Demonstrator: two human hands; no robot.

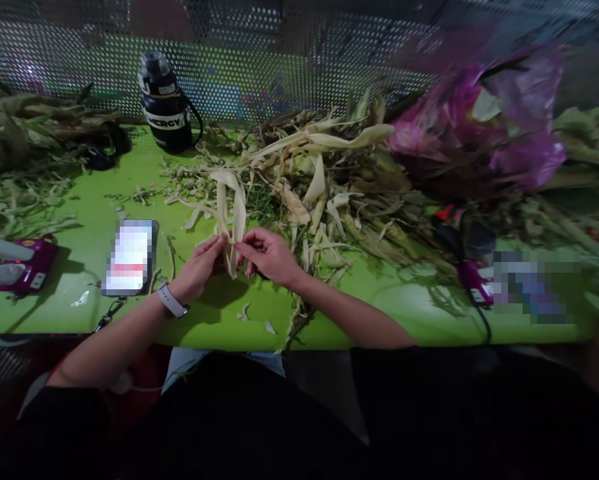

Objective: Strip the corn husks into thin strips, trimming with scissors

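Observation:
A pale corn husk strip (239,207), bent into a loop at its top, stands up between my two hands over the green table (199,320). My left hand (206,260) pinches its left leg low down, with a white band on that wrist. From the other side, my right hand (269,255) is closed with thumb and finger on the right leg. Loose ends of the strip hang below the fingers. Just beyond the hands lies a heap of dried corn husks (324,173), with some green bits among it.
Left of my hands lies a phone (129,257); beyond it stands a dark bottle (164,107). Purple power sockets (34,263) with cables sit at the left edge, another (474,280) at the right. A pink plastic bag (444,120) rests at back right, before a perforated metal screen (279,60).

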